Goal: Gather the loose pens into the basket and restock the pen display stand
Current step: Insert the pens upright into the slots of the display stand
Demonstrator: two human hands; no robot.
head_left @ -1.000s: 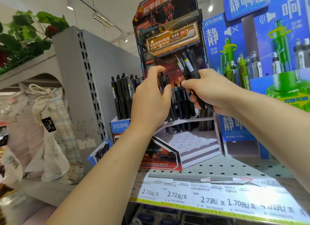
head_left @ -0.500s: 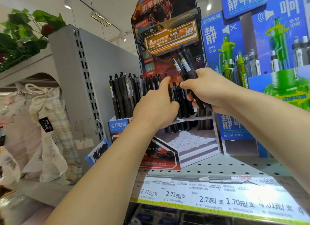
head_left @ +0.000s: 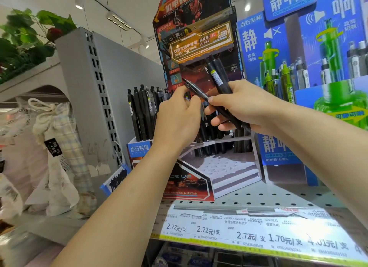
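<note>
- A single black pen (head_left: 196, 90) lies tilted between the two hands, in front of the pen display stand (head_left: 196, 111), its tip pointing up and to the left.
- The left hand (head_left: 178, 115) is raised with its back to the camera, wrist bent slightly; its fingers (head_left: 192, 99) close narrowly on the upper end of that pen.
- The right hand (head_left: 242, 105) comes in from the right, forearm crossing the near right of the scene; its thumb and forefinger pinch the lower part of the same pen.
- The rest of the right hand is curled around a bundle of black pens (head_left: 218, 74), which stick up and lean to the left above the fist, one with a pale barcode label on its barrel.
- Just behind the hands, a row of black pens (head_left: 142, 115) stands upright in the back tier of the stand, at the left; more dark pens fill slots to the right, partly hidden by the hands.
- The lower white tiers of the stand, with round holes, sit nearer and hold no pens that can be seen.
- The stand rests on a grey perforated shelf (head_left: 258, 199), with a price-label strip (head_left: 239, 233) along its near edge.
- To the right stands a blue display of green pens (head_left: 282, 77).
- To the far left hang pale cloth bags (head_left: 49, 139), below green leaves (head_left: 29, 39).
</note>
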